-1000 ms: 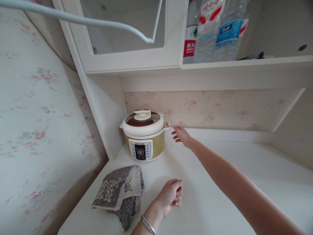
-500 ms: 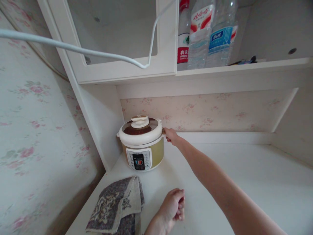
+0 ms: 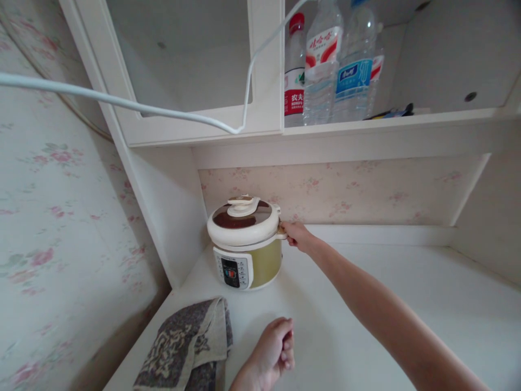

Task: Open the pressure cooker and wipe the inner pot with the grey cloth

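A cream and olive-green electric pressure cooker (image 3: 266, 263) stands upright on the white counter, its lid on and its control panel turned toward the left front. My right hand (image 3: 297, 234) reaches far forward and grips the handle on the cooker's right side; the fingertips are partly hidden. Closer to me, my left hand (image 3: 274, 347) hovers over or rests on the counter with its fingers curled into a loose fist, nothing visible in it. Left of that hand lies a folded grey patterned towel (image 3: 183, 345), apart from it.
Above the counter (image 3: 366, 336) runs a shelf (image 3: 391, 123) with several plastic bottles (image 3: 321, 70). A white cable (image 3: 163, 111) hangs across the cabinet door (image 3: 183, 127). A flowered wall (image 3: 73, 217) borders the left side, and a side panel (image 3: 163, 212) stands beside the cooker.
The cooker has turned, its panel now facing further left, and shifted slightly right with my right hand on its handle. The view has tilted up a little. My left hand stays curled.
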The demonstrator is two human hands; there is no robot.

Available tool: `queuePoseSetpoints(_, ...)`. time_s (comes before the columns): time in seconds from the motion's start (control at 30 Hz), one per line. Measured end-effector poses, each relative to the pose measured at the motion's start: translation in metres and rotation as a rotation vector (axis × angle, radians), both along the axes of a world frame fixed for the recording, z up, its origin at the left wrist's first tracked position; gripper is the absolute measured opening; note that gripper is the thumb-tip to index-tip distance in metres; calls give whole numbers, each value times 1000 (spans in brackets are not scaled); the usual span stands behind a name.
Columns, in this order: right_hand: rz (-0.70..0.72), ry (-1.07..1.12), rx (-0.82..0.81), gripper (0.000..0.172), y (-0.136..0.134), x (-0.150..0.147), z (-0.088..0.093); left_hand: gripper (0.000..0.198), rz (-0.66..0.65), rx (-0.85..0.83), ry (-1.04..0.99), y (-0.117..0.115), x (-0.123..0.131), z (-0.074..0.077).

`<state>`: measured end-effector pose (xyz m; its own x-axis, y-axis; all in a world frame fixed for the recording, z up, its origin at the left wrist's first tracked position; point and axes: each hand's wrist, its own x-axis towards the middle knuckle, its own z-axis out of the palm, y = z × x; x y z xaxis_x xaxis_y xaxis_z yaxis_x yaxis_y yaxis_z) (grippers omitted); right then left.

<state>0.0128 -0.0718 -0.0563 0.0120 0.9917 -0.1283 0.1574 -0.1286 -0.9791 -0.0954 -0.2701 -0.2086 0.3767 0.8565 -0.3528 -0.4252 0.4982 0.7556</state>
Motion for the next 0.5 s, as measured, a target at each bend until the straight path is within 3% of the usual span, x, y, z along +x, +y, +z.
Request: queuePoseSetpoints(0.5, -260, -105, 27, 25, 20, 127, -1, 32, 27, -36, 9, 4, -1, 0)
